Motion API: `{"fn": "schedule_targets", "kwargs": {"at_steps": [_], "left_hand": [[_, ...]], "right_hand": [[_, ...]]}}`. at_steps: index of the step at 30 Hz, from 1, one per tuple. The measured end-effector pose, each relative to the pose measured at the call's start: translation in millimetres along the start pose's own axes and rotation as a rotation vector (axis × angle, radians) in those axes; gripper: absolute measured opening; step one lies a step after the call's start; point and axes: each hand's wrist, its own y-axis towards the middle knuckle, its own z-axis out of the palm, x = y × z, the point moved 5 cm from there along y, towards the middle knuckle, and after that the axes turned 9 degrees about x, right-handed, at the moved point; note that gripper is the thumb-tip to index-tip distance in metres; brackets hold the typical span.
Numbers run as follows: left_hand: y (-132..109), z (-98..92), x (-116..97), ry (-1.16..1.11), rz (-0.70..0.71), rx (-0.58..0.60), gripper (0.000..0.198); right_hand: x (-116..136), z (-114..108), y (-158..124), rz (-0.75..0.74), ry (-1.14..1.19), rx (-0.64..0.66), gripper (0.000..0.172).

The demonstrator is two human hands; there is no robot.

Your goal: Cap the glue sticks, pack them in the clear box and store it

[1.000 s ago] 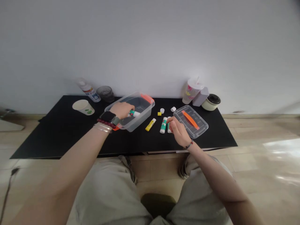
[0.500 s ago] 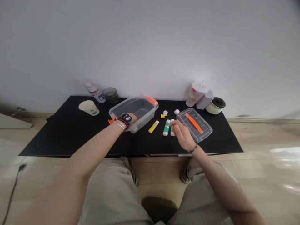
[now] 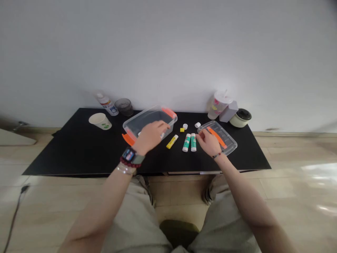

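Flat-lying glue sticks (image 3: 186,143), apparently uncapped

Two green-and-white glue sticks (image 3: 186,143), one yellow glue stick (image 3: 172,141), two white caps (image 3: 197,125), one yellow cap (image 3: 182,130). One clear plastic box (image 3: 169,128) with two orange latches (image 3: 169,112); one clear lid (image 3: 230,144) with one orange handle (image 3: 217,137). One paper cup (image 3: 100,121), one smoky tumbler (image 3: 124,107), one straw cup (image 3: 217,106), one white bottle (image 3: 108,105), one pale carton (image 3: 228,112), one lidded pot (image 3: 238,121). Whitish contents (image 3: 162,135) inside the box: too hidden to count.
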Motion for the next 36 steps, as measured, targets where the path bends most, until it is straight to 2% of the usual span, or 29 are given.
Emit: {"fn": "schedule_targets", "kwargs": {"at_steps": [2,5,8,11,16,19,21,23,26,28,29,31,34,36], "left_hand": [[-14.2,18.3,-27.0,-0.065,0.109,0.066,0.035],[-27.2,47.7,-44.7,-0.181,0.138,0.139,0.030],[-30.0,70.6,-44.7,-0.273,0.088,0.182,0.027],[-27.4,86.0,-42.2,-0.315,0.054,0.235,0.025],[-21.5,96.5,-41.7,-0.519,-0.005,0.219,0.028],[-18.6,101.0,-44.8,-0.645,-0.035,0.195,0.033],[-15.7,104.2,-44.7,-0.800,-0.086,0.145,0.041],[-12.1,109.7,-43.4,-1.062,-0.160,0.108,0.050],[-8.4,116.6,-41.2,-1.452,-0.287,0.054,0.054],[-8.7,114.4,-39.4,-1.575,-0.346,-0.024,0.053],[-9.7,111.7,-38.8,-1.598,-0.362,-0.060,0.052],[-12.0,105.3,-39.3,-1.601,-0.358,-0.093,0.050],[-15.0,97.9,-42.0,-1.539,-0.307,-0.076,0.050],[-16.1,95.4,-42.9,-1.494,-0.268,-0.068,0.050]], "right_hand": [[-15.0,12.8,10.8,0.103,-0.116,0.069,0.019],[-29.8,36.8,21.8,0.199,-0.218,0.189,0.027],[-35.7,57.2,28.2,0.245,-0.238,0.263,0.037],[-38.0,68.0,33.1,0.269,-0.152,0.286,0.045],[-44.9,63.4,38.3,0.341,0.140,0.267,0.044],[-38.3,50.7,38.5,0.248,0.412,0.139,0.049],[-23.4,43.3,33.7,0.093,0.577,0.059,0.053],[-1.7,39.7,23.4,-0.073,0.629,0.051,0.054],[36.4,39.9,4.6,-0.316,0.459,0.188,0.039],[52.5,36.7,-0.3,-0.421,0.290,0.252,0.025],[54.2,32.4,2.4,-0.429,0.213,0.235,0.027],[44.1,19.8,18.2,-0.351,0.066,0.114,0.036],[7.3,5.4,51.6,-0.167,-0.147,-0.086,0.035],[-21.4,8.0,71.6,-0.061,-0.271,-0.094,0.036]]}}
